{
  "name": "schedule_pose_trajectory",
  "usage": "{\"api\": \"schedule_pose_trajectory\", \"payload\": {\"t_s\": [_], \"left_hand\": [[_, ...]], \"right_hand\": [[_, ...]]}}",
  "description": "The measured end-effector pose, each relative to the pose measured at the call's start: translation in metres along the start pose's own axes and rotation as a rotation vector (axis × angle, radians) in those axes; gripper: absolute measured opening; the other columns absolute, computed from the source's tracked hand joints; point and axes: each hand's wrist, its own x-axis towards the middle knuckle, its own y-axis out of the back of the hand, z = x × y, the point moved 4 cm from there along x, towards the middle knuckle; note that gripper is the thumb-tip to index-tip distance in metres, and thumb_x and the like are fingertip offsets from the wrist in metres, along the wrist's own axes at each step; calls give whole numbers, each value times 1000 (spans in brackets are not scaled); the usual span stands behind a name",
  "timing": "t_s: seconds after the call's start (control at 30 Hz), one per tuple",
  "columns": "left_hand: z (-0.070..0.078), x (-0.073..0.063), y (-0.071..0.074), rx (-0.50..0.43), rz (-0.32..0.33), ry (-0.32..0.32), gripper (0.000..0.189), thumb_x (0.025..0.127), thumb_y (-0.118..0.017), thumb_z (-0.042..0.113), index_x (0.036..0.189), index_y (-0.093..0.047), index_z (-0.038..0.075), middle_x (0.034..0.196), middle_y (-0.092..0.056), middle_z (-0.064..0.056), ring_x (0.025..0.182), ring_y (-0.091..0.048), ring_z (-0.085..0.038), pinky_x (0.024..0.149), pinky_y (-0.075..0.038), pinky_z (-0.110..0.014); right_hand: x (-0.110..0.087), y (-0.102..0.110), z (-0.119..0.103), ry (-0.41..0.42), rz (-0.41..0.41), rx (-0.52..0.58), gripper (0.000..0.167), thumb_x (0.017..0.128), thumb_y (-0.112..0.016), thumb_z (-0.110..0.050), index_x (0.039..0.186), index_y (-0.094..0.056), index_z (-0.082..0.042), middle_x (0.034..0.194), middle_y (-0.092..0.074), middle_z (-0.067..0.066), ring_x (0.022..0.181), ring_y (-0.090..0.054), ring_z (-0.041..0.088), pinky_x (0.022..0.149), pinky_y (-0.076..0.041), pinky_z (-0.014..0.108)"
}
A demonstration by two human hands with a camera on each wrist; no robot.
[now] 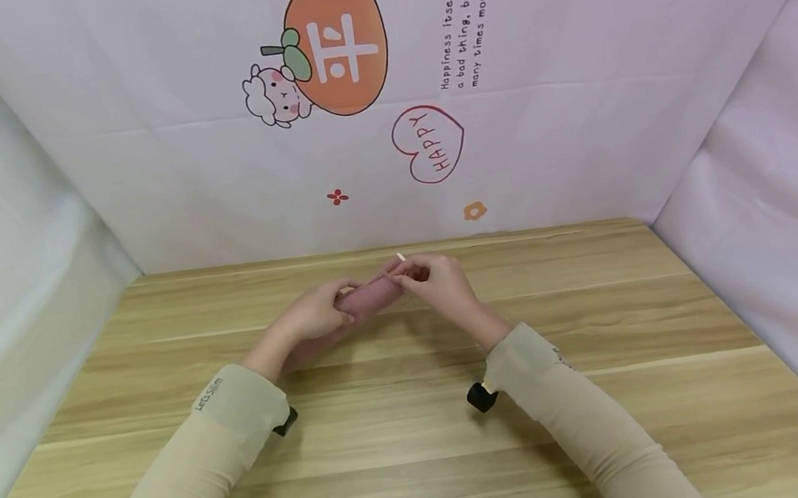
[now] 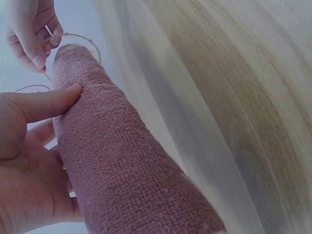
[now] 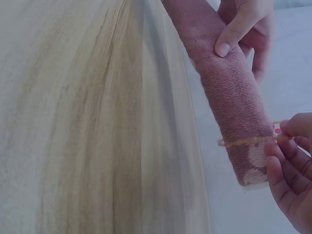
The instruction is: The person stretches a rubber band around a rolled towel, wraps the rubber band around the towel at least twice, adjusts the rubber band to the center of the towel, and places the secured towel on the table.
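A dusty-pink towel rolled into a tight tube (image 1: pixel 375 296) is held up at a slant over the far part of the table. My left hand (image 1: pixel 311 313) grips its middle, thumb on one side and fingers beneath in the left wrist view. At the far end my right hand (image 1: pixel 445 283) pinches a thin orange-tan string (image 3: pixel 248 141) between thumb and fingers. The string crosses the towel roll (image 3: pixel 219 92) near its end and, in the left wrist view, arcs out as a loop (image 2: pixel 90 40) past the tip. A small white bit (image 1: pixel 401 257) shows beside the right fingers.
The wood-grain table (image 1: pixel 395 451) ends at a white printed cloth backdrop (image 1: pixel 210 190), just behind the hands. White cloth walls (image 1: pixel 772 149) stand on the left and right. Black wrist devices (image 1: pixel 481 398) hang under both sleeves.
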Motion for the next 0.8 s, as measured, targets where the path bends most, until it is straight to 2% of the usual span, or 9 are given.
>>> {"api": "schedule_pose_trajectory", "payload": {"t_s": [0.23, 0.4, 0.57, 0.8], "left_hand": [[-3, -1, 4, -49, 23, 14, 54, 94, -64, -1, 146, -50, 2, 136, -57, -27, 125, -54, -41, 104, -46, -55], [-4, -1, 6, -82, 18, 18, 56, 94, -63, -2, 147, -48, 0, 134, -57, -28, 124, -54, -41, 104, -46, -55], [-2, -2, 7, -95, 22, 32, 56, 92, -55, -1, 148, -47, -1, 142, -52, -27, 131, -50, -43, 109, -41, -57], [0, -2, 7, -88, 33, 68, 53, 97, -45, 12, 149, -45, 0, 151, -44, -28, 140, -40, -45, 115, -34, -58]], "right_hand": [[-2, 1, 3, -13, 13, 45, 10, 94, -75, -8, 99, -76, 1, 91, -74, 11, 82, -64, 21, 71, -53, 28], [-2, 1, 5, -20, 11, 72, 9, 94, -75, -7, 98, -76, 0, 90, -75, 10, 80, -65, 20, 69, -52, 25], [-3, 0, 7, -25, 5, 98, 6, 94, -75, -6, 97, -76, -1, 89, -75, 9, 78, -65, 17, 67, -51, 21], [-3, -4, 7, -29, 10, 142, 8, 93, -76, -6, 99, -77, -1, 94, -76, 10, 76, -63, 13, 64, -49, 21]]}}
